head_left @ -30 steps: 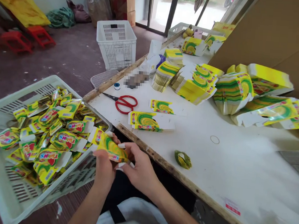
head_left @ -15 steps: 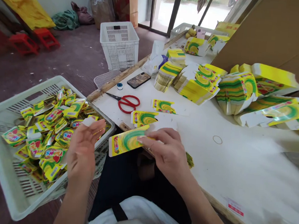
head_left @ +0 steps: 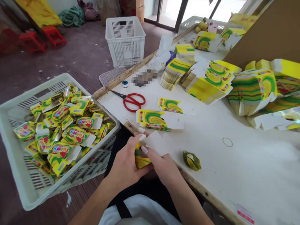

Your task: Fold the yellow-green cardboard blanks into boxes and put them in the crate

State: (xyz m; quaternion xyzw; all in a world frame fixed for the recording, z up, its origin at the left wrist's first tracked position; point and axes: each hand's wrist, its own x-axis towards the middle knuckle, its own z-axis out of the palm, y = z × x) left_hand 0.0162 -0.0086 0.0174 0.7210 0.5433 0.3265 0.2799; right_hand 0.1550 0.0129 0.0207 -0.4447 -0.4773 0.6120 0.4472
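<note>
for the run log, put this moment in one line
left hand: holding yellow-green carton | right hand: holding same carton | red-handled scissors: on table

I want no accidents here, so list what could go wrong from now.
The small yellow-green cardboard box, held by the left hand and right hand above the lap, might slip and drop.

The red-handled metal scissors lie near the white table's wooden edge; a bump could knock them off.

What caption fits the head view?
Both hands grip a yellow-green carton beside a plastic crate of small boxes.
</note>
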